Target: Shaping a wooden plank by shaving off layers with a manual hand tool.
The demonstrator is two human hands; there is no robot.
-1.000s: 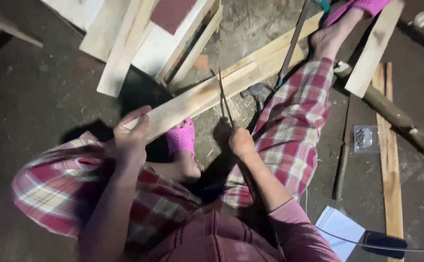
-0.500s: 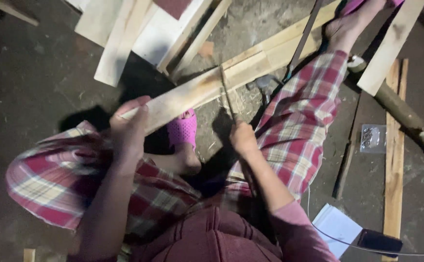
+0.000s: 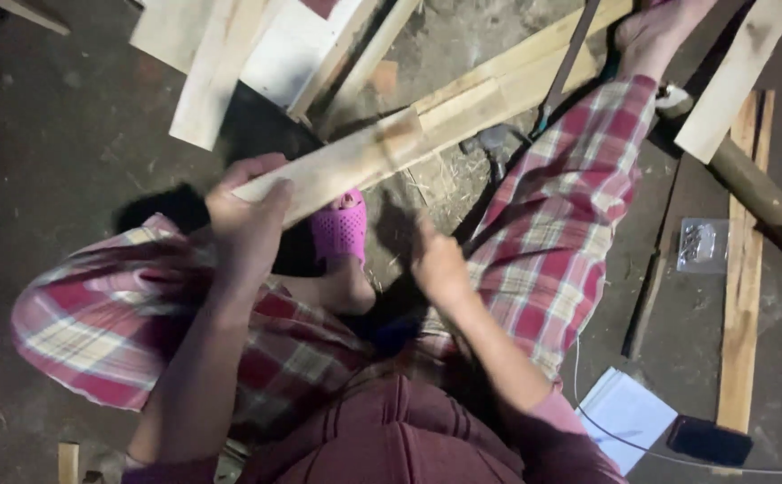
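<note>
I sit on the floor in red plaid trousers. My left hand point(image 3: 248, 224) grips the near end of a long pale wooden plank point(image 3: 391, 152), which runs up and to the right across my legs. Under that end is my foot in a pink slipper point(image 3: 339, 231). My right hand point(image 3: 438, 264) is blurred, just below the plank near my right knee. Its fingers are closed around a thin dark blade that hardly shows in the blur. My other bare foot point(image 3: 651, 36) rests on the plank's far end.
Pale boards point(image 3: 221, 63) lie at the top left. On the right are a rough log point(image 3: 758, 193), a narrow plank point(image 3: 740, 269), a small clear bag of screws point(image 3: 703, 244), a dark bar point(image 3: 646, 305), white paper point(image 3: 628, 417) and a black phone point(image 3: 709, 441).
My right hand has pulled back towards me, away from the plank, and the thin blade that stood up against the plank is lost in blur. My left hand keeps its hold.
</note>
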